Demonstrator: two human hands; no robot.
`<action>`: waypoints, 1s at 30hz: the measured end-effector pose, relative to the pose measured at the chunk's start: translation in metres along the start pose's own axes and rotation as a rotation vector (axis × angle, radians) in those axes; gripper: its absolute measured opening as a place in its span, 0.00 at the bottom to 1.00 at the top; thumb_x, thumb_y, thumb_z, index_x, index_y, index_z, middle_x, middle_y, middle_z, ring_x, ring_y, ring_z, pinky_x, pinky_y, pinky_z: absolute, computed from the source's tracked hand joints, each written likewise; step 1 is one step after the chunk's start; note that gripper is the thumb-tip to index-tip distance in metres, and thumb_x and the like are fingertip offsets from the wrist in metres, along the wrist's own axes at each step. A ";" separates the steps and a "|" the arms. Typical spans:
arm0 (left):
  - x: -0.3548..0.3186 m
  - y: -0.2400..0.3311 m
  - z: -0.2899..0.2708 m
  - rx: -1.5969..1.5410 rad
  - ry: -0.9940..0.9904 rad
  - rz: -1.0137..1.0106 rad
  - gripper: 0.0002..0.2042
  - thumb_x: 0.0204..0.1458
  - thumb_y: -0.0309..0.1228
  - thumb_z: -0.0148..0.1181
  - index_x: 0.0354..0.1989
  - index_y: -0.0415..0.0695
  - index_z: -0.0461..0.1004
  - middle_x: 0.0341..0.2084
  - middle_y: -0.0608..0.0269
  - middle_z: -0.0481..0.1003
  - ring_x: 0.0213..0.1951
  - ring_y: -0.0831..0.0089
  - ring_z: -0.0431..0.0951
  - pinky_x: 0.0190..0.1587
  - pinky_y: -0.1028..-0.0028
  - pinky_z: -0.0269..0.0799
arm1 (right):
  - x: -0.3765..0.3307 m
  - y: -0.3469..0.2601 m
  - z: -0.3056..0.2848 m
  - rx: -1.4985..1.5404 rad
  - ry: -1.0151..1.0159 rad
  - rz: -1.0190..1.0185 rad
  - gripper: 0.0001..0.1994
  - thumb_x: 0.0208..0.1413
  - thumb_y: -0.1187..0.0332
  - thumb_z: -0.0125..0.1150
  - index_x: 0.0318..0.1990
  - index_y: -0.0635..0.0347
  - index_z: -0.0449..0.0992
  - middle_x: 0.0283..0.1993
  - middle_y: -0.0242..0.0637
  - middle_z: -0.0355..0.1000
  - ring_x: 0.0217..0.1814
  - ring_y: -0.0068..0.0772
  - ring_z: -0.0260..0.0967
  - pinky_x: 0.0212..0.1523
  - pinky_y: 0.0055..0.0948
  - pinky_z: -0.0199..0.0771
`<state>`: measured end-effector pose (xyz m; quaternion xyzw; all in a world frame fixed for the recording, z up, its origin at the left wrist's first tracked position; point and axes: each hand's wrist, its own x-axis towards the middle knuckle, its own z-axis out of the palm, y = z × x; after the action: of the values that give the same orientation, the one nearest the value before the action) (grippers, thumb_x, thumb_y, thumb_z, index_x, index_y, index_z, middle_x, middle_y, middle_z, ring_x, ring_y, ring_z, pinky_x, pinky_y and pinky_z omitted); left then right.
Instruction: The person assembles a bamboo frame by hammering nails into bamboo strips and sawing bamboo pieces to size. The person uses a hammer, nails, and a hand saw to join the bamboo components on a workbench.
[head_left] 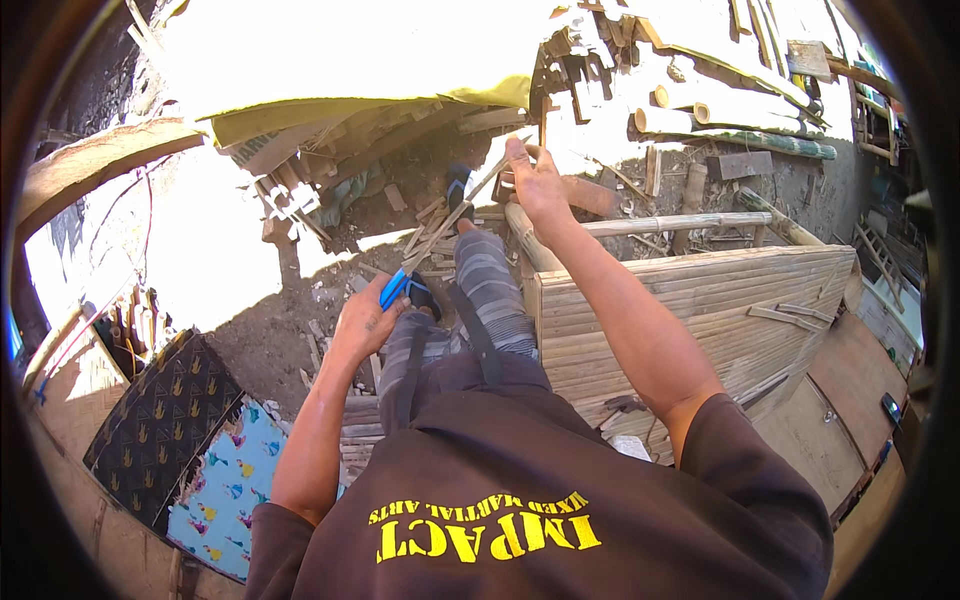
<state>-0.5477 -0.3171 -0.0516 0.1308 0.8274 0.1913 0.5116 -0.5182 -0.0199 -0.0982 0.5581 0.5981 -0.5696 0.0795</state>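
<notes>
My left hand (365, 322) is closed round a slim tool with a blue handle (395, 288); its exact kind cannot be made out. Up and to the right, the fingers of my right hand (540, 188) pinch one end of a thin wooden strip (482, 190). The strip slants down to the left, and its lower end meets or passes the blue tool; whether they touch is unclear. Both hands are in front of my legs, over ground strewn with offcuts.
A slatted bamboo panel (690, 310) stands close on my right, with bamboo poles (690, 222) behind it. Ahead, a sunlit yellowish sheet (380, 110) covers stacked wood scraps. Patterned boards (165, 425) lie at lower left. Cut bamboo (740, 135) lies at the far right.
</notes>
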 end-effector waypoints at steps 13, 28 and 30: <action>0.031 -0.006 -0.064 0.361 -0.157 0.217 0.19 0.54 0.45 0.63 0.41 0.39 0.73 0.33 0.40 0.79 0.41 0.42 0.79 0.44 0.51 0.70 | -0.062 0.096 -0.038 -1.369 -0.509 -0.107 0.16 0.57 0.63 0.53 0.47 0.53 0.84 0.54 0.42 0.79 0.57 0.43 0.77 0.54 0.41 0.76; 0.131 0.175 -0.096 0.494 -0.290 0.607 0.26 0.66 0.54 0.46 0.40 0.39 0.73 0.26 0.58 0.75 0.29 0.68 0.75 0.35 0.64 0.72 | -0.001 0.129 -0.129 -0.108 0.627 -0.242 0.16 0.59 0.57 0.56 0.43 0.60 0.78 0.40 0.54 0.77 0.44 0.54 0.77 0.45 0.49 0.74; 0.161 0.226 -0.074 0.443 -0.348 0.758 0.25 0.68 0.52 0.41 0.40 0.40 0.73 0.27 0.61 0.73 0.30 0.69 0.74 0.35 0.66 0.71 | 0.016 0.140 -0.178 -0.072 0.804 -0.079 0.12 0.59 0.62 0.56 0.43 0.60 0.78 0.36 0.51 0.77 0.42 0.52 0.77 0.43 0.44 0.76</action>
<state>-0.6803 -0.0628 -0.0486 0.5598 0.6442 0.1586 0.4964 -0.3214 0.0884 -0.1323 0.7098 0.6221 -0.2871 -0.1633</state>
